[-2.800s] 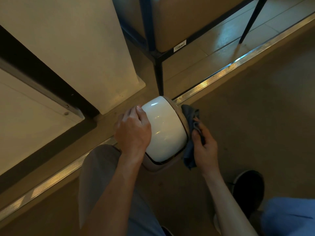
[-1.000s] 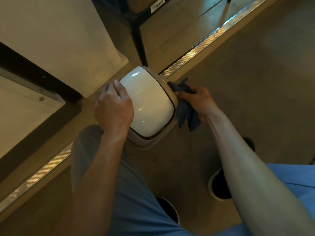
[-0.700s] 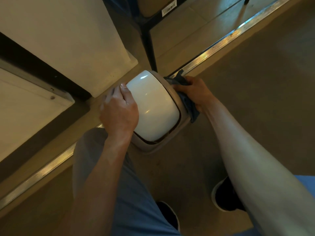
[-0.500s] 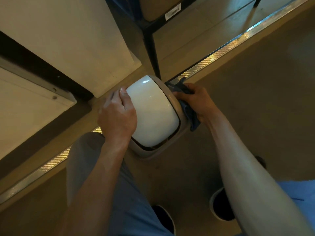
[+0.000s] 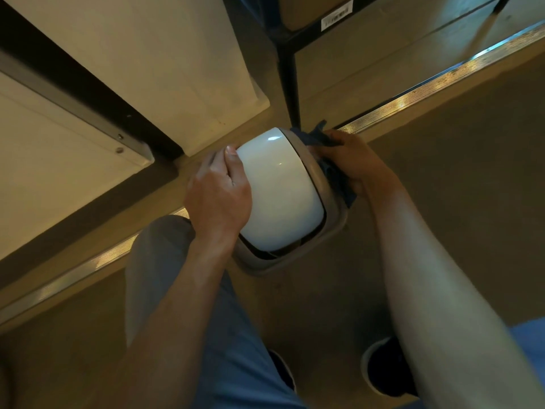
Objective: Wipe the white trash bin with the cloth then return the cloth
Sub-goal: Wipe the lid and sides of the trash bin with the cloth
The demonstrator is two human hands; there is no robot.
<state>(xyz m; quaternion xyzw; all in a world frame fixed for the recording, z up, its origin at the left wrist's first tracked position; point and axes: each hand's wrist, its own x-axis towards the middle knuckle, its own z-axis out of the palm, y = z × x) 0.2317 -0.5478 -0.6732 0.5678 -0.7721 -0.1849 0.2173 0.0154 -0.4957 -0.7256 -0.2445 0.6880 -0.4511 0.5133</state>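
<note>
While the white trash bin (image 5: 280, 190) stands on the floor (image 5: 460, 208) just in front of the pale cabinet (image 5: 165, 66), the left hand (image 5: 218, 199) steadies it, fingers curled over the near-left edge of the domed lid, so that grip is clenched on the bin itself. Moving right across the lid, the glossy white top shows only a small highlight and no visible smears from this angle.

On the bin's right side, the right hand (image 5: 354, 163) has shifted since a second ago: then it held the cloth (image 5: 333, 175) loosely beside the bin with a corner hanging free; now it presses the bunched blue fabric flat against the grey rim and upper right wall, further toward the back corner near the black frame leg (image 5: 290, 81). This grip is grasping the cloth, fingers wrapped over it. I judge this as a wiping stroke in progress along the right flank, not the end of the job: the front and left faces appear not yet reached from here, and the return of the cloth is still ahead.

Relative to the grips, the bin sits squarely between both hands, touching each; the cloth lies sandwiched between the right palm and the bin wall, with a dark tail trailing below the wrist.
</note>
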